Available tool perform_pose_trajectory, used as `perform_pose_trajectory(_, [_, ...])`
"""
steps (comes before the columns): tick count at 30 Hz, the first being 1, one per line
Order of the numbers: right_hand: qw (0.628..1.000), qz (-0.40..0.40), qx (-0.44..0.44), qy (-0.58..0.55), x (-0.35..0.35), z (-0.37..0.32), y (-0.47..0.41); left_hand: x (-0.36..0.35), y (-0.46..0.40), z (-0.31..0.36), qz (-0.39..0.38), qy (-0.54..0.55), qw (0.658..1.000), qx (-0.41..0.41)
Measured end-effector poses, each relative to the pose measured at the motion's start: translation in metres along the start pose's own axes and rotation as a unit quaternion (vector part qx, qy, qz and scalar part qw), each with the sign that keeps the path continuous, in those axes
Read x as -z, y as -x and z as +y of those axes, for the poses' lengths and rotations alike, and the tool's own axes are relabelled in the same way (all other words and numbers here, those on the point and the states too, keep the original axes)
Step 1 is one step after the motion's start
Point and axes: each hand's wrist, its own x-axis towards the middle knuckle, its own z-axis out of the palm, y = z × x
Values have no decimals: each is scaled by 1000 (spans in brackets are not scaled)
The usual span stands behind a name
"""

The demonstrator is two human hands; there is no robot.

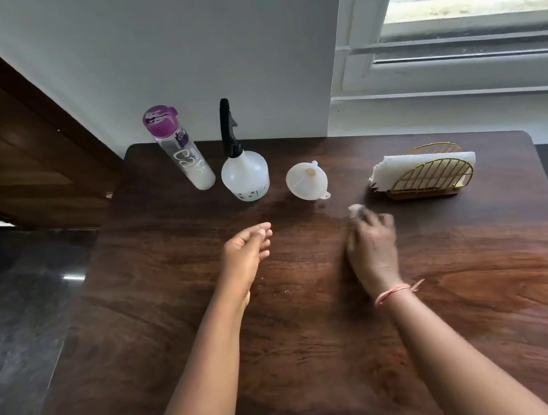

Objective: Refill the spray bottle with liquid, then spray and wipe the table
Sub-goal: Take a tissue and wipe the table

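I am in a room of a home, it seems. My bench (312,306) is dark wood with household things on it: a gold wire holder (434,175) stuffed with paper napkins (399,168) at the far right and a purple-capped water bottle (179,150) at the far left. A plain white wall (194,44) stands behind, a louvred window (468,28) far right, a wooden door (8,136) left, dark glossy floor (19,307) below.

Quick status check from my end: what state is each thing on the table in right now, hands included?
Spray bottle: upright, black sprayer head on.
Water bottle: standing, purple cap shut.
Funnel: lying on the table, out of the bottle.
Napkins: stacked in the gold holder.
Tissue: wadded under the right hand's fingers.
Left hand: open, holding nothing.
Right hand: gripping the tissue, blurred.
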Motion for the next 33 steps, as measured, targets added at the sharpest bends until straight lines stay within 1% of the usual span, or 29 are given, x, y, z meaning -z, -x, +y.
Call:
perform_pose_trajectory(2, [994, -40, 97, -11, -16, -44, 19, 4, 0, -1, 1, -5, 1000, 2])
perform_pose_trajectory(4, [981, -81, 173, -34, -31, -84, 44, 9, 0, -2, 0, -9, 1000, 3])
perform_pose_trajectory(6, [967, -102, 226, -50, -37, -103, 58, 18, 0, -3, 1, -19, 1000, 1])
perform_pose_trajectory(7, [966, -91, 234, -59, -36, -102, 56, 25, 0, -4, 3, -22, 1000, 0])
perform_pose_trajectory(8, [971, -74, 215, -76, -34, -94, 48, 31, 0, -4, 6, -25, 1000, -1])
perform_pose_trajectory(10, [985, -34, 128, -107, -29, -69, 30, 44, -1, -6, 17, -30, 999, -3])
perform_pose_trajectory(13, [995, 28, 0, -96, -23, -38, 8, 64, -5, -7, 26, -39, 999, -1])
perform_pose_trajectory(15, [995, 35, -35, -83, -27, -48, 7, 77, -9, -6, 32, -48, 998, 1])
perform_pose_trajectory(16, [996, 31, -26, -80, -31, -61, 11, 82, -11, -5, 36, -50, 998, 0])
perform_pose_trajectory(18, [996, 0, 32, -82, -43, -101, 24, 94, -16, -3, 41, -53, 998, -6])
perform_pose_trajectory(20, [987, -46, 119, -102, -57, -146, 45, 105, -20, -1, 44, -56, 997, -12])
perform_pose_trajectory(21, [976, -70, 172, -115, -63, -166, 58, 110, -22, 0, 46, -57, 997, -14])
perform_pose_trajectory(23, [942, -126, 281, -134, -71, -198, 85, 120, -27, 1, 51, -62, 997, -15])
perform_pose_trajectory(24, [928, -145, 313, -140, -73, -206, 93, 124, -29, 2, 51, -65, 996, -14])
perform_pose_trajectory(25, [924, -157, 317, -147, -73, -209, 95, 128, -32, 3, 48, -66, 997, -12])
perform_pose_trajectory(27, [938, -161, 257, -165, -67, -196, 83, 129, -37, 3, 39, -55, 998, -7])
perform_pose_trajectory(29, [966, -121, 155, -168, -52, -161, 62, 126, -41, 5, 34, -49, 998, -10])
perform_pose_trajectory(31, [988, -23, 24, -151, -31, -106, 47, 118, -43, 6, 20, -46, 999, -14])
perform_pose_trajectory(32, [989, 34, -48, -138, -20, -75, 46, 112, -44, 6, 7, -49, 999, -15])
perform_pose_trajectory(33, [982, 84, -116, -124, -11, -49, 49, 107, -43, 7, -4, -54, 998, -16])
